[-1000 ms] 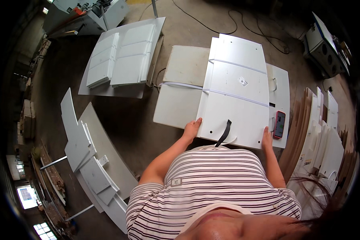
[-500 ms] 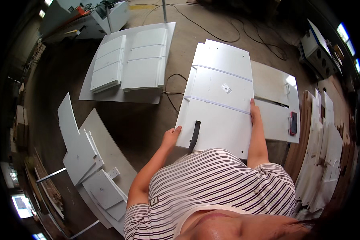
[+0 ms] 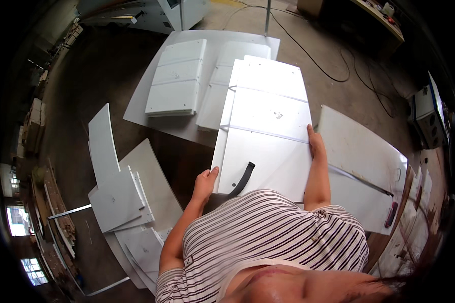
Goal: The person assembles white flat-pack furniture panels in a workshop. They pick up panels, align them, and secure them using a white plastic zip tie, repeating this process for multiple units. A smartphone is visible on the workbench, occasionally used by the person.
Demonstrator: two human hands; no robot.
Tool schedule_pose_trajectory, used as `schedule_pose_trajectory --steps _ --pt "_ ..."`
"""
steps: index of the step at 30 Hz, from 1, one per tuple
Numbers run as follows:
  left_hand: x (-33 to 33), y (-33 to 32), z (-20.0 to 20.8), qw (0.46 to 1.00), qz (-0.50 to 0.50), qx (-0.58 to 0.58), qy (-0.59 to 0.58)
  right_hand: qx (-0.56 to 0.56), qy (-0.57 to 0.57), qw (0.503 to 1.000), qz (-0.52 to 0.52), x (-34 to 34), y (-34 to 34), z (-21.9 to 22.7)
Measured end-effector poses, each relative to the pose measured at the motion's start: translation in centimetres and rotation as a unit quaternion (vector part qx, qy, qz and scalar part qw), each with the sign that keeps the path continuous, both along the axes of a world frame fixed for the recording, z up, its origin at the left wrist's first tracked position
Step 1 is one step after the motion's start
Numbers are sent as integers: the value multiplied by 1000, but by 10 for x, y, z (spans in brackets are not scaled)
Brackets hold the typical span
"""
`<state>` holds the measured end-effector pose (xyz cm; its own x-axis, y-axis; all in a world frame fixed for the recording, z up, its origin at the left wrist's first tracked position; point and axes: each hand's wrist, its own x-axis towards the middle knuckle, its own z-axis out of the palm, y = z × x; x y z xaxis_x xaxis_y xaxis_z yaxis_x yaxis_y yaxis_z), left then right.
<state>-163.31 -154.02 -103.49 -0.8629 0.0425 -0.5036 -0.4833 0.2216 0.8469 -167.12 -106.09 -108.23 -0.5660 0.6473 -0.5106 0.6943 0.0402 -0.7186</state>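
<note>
A stack of white panels [image 3: 270, 136] lies flat across my two hands, close against my body. My left hand [image 3: 205, 183] is closed on its left edge, near the front corner, with the thumb on top. On the opposite edge, farther forward, my right hand [image 3: 315, 140] grips the stack; its fingers underneath are hidden. Two pale strips cross the top panel, which has small holes and a printed mark. A black strap [image 3: 244, 179] lies curved over the near left part. Beyond the stack, a table [image 3: 139, 108] bears two more piles of white panels [image 3: 175, 76], one partly covered by my stack.
To the left, loose white boards [image 3: 117, 199] lie overlapping on a low stand. A white-topped table [image 3: 356, 144] on the right bears a red-and-black object [image 3: 391, 214]. Cables [image 3: 333, 78] trail over the floor. A box-shaped machine [image 3: 428, 113] stands at far right.
My view and body have turned to the right-hand table's left, and the held stack now overlaps the far table's right pile. Both hands keep their hold on the stack.
</note>
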Motion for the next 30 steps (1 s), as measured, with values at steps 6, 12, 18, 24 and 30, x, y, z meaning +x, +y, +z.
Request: schedule_pose_trajectory --steps 6,12,18,24,30 --pt "-83 -74 1 994 90 13 -52 16 -41 994 100 -169 -65 -65" --pt "-158 -147 -20 983 166 43 -67 18 -84 981 173 -306 -162 -85" --pt "-270 -245 -46 985 165 29 -44 56 -54 979 190 -411 -257 -123" --pt "-383 -354 -58 994 103 13 -37 -78 -25 994 77 -475 -347 -141" --pt "-497 -423 -98 994 45 -75 -64 28 -55 992 113 -540 -418 -86"
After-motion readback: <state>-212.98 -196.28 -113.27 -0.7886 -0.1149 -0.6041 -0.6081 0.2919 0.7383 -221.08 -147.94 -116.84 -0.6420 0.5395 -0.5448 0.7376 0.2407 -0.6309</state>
